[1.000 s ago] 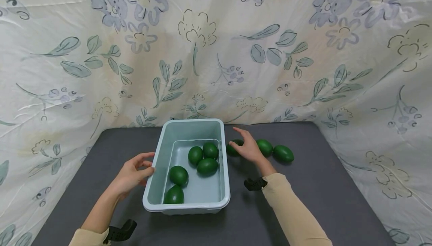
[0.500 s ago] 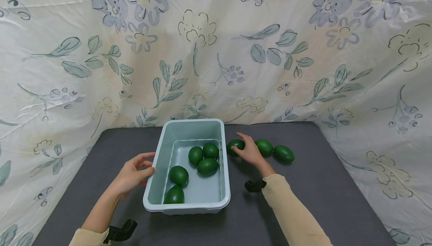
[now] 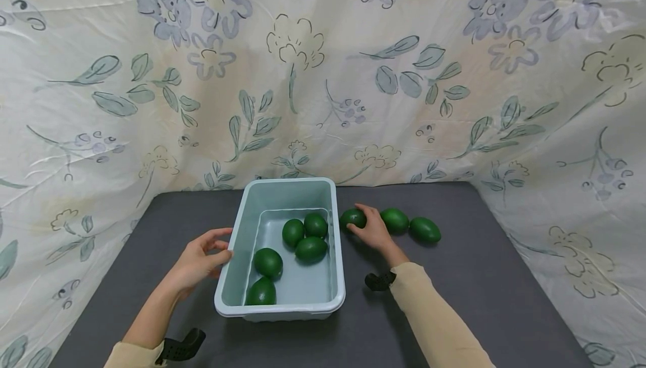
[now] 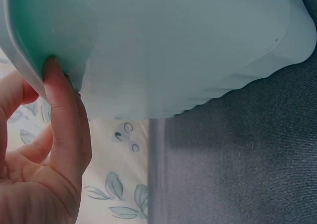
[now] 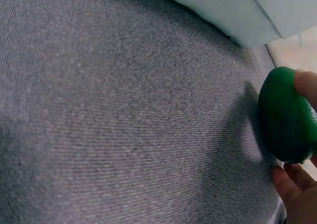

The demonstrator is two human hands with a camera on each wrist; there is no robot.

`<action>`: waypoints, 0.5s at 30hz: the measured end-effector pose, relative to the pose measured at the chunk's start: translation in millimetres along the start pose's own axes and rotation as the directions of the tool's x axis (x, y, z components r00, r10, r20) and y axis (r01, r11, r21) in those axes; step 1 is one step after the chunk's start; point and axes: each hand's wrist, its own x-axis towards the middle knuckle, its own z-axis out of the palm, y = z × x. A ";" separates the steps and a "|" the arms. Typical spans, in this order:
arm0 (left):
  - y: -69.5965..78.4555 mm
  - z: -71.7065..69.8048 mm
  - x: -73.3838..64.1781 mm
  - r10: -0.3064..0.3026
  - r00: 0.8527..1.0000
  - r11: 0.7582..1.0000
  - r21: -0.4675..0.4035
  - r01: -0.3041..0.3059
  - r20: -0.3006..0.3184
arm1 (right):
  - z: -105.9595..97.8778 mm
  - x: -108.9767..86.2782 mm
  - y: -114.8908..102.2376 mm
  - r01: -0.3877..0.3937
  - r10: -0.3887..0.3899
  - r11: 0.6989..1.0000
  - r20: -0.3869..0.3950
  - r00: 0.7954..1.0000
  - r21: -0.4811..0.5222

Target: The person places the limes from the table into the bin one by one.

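A pale blue plastic bin [image 3: 280, 313] stands on the dark table, with several dark green avocados [image 3: 310, 249] inside. My left hand [image 3: 199, 258] pinches the bin's left rim; the left wrist view shows its fingers [image 4: 64, 110] hooked over the edge. Just right of the bin, my right hand [image 3: 374, 230] holds another avocado [image 3: 352, 218] between thumb and fingers. In the right wrist view, this avocado [image 5: 285, 116] is smooth and oval, with a thumb on its upper side and fingertips at its lower end.
Two more avocados, a nearer one [image 3: 395, 221] and an outer one [image 3: 425, 230], lie to the right of my right hand. Dark cloth covers the table [image 3: 484, 284]. A floral curtain [image 3: 323, 104] hangs behind and along both sides.
My right hand has lowered slightly, and its fingers and thumb have closed in around the avocado beside the bin. The left hand and bin have stayed in place.
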 end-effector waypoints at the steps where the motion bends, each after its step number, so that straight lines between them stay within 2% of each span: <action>1: 0.1 0.1 -0.1 0.000 1.000 1.000 0.000 0.000 0.000 | 0.0 -0.4 0.1 -0.001 0.001 1.000 -0.002 1.000 0.001; 15: 0.0 1.1 -0.4 -0.007 1.000 1.000 0.006 0.007 -0.009 | 3.7 -2.0 1.8 -0.024 0.024 1.000 -0.038 0.999 0.004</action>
